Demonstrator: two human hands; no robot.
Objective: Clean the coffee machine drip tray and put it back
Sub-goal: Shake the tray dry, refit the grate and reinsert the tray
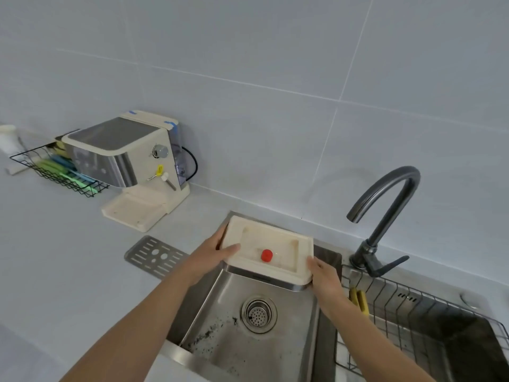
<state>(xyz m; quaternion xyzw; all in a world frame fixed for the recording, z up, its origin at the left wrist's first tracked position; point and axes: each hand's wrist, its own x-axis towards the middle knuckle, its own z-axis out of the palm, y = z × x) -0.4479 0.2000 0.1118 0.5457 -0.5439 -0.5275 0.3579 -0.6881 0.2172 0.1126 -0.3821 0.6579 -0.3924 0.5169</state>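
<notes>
Both hands grip the cream plastic drip tray [271, 250] over the steel sink [264, 343]: left hand [213, 250] closed on its left end, right hand [325, 279] on its right.

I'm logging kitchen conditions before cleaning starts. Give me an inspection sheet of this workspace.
Surface: pale countertop; dark specks in the sink.
Job's things: cream drip tray with a red float, held over the sink; metal grate lying on the counter; coffee machine, its base without the tray.
Clutter: wire basket of utensils; yellow sponge in the dish rack.
Hands: left hand and right hand grip the tray's ends.
Cables: black cord behind the machine.
Surroundings: tiled wall; dark faucet.
</notes>
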